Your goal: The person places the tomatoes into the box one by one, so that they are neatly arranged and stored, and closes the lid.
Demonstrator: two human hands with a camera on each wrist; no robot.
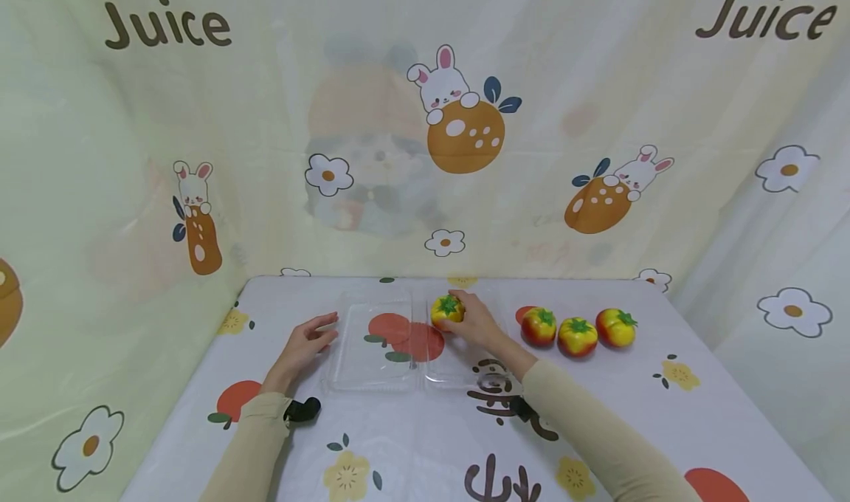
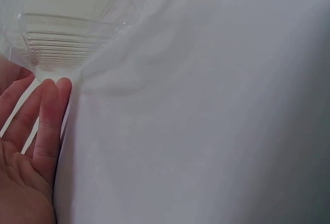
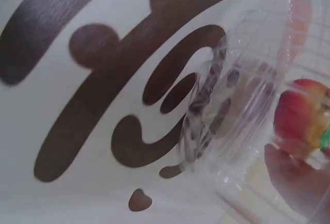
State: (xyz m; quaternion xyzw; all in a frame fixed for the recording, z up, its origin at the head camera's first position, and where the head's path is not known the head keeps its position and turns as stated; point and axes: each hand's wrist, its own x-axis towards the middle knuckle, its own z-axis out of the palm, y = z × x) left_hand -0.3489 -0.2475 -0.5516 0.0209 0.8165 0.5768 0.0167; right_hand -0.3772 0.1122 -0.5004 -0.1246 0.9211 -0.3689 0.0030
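My right hand (image 1: pixel 474 323) holds a red-and-yellow fruit (image 1: pixel 448 308) with a green leafy cap, over the far part of the right half of a clear plastic clamshell box (image 1: pixel 372 385). In the right wrist view the fruit (image 3: pixel 296 115) shows beyond the box's clear wall (image 3: pixel 227 131), with fingers (image 3: pixel 294 177) against it. The box lies spread out with its two halves side by side. Left of it is my left hand (image 1: pixel 307 347), its fingers extended and holding nothing. The left wrist view has those fingertips (image 2: pixel 49 87) right at the box's ridged edge (image 2: pixel 67 48).
To the right of the box sit three more such fruits, a left one (image 1: pixel 538 327), a middle one (image 1: pixel 577 337) and a right one (image 1: pixel 616 328). A printed cloth (image 1: pixel 279 458) covers the table, and a patterned curtain (image 1: pixel 372 251) hangs behind it.
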